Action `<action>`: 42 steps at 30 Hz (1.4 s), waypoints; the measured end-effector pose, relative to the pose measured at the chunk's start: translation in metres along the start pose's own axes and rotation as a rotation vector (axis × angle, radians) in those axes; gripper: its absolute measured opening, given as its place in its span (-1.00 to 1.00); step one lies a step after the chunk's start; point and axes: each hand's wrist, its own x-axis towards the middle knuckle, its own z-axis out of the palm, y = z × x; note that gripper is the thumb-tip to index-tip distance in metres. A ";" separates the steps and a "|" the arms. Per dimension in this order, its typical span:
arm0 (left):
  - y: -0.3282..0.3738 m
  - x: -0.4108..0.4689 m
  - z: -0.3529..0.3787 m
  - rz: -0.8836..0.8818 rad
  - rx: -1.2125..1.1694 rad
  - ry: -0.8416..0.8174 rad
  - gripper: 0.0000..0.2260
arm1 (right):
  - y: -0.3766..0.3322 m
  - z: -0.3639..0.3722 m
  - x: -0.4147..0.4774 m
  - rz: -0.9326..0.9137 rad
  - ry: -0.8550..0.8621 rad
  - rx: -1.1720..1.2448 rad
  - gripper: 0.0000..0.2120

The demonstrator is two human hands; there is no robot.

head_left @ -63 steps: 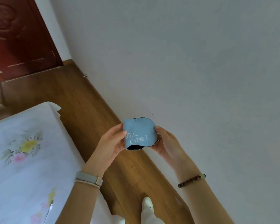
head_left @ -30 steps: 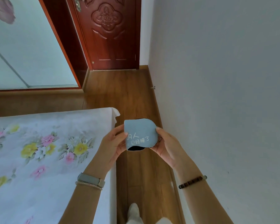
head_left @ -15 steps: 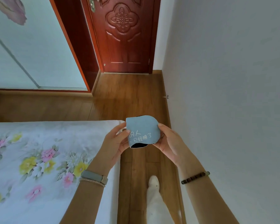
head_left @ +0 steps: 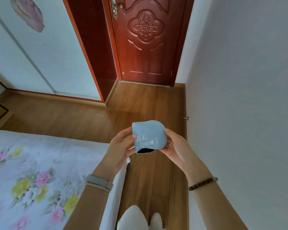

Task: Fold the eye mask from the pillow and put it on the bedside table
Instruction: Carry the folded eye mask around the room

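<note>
Colours and patterns by the bed

Pale blue eye mask (head_left: 149,134) with white lettering, black inside; white bedsheet (head_left: 32,171) printed with pink and yellow flowers; red-brown carved door (head_left: 146,40); warm brown wood floor (head_left: 73,117).

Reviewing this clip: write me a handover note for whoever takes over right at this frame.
Left hand: grip on the left edge of the folded eye mask.
Right hand: grip on its right edge.
The eye mask is doubled over, blue side with white lettering facing the camera, held in the air over the wooden floor between the bed and the wall.
Done: mask picked up and folded.
Left: place it on the bedside table, which is not in view.
</note>
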 end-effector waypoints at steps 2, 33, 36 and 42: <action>0.007 0.022 0.001 -0.001 -0.022 0.010 -0.68 | -0.015 0.002 0.021 0.014 -0.010 -0.004 -0.78; 0.143 0.316 -0.167 0.085 -0.308 0.249 -0.56 | -0.136 0.202 0.376 0.241 -0.157 -0.243 -0.72; 0.148 0.336 -0.185 0.101 -0.364 0.314 -0.57 | -0.138 0.223 0.413 0.288 -0.188 -0.294 -0.75; 0.164 0.393 -0.224 0.152 -0.421 0.471 -0.69 | -0.148 0.273 0.502 0.387 -0.286 -0.366 -0.83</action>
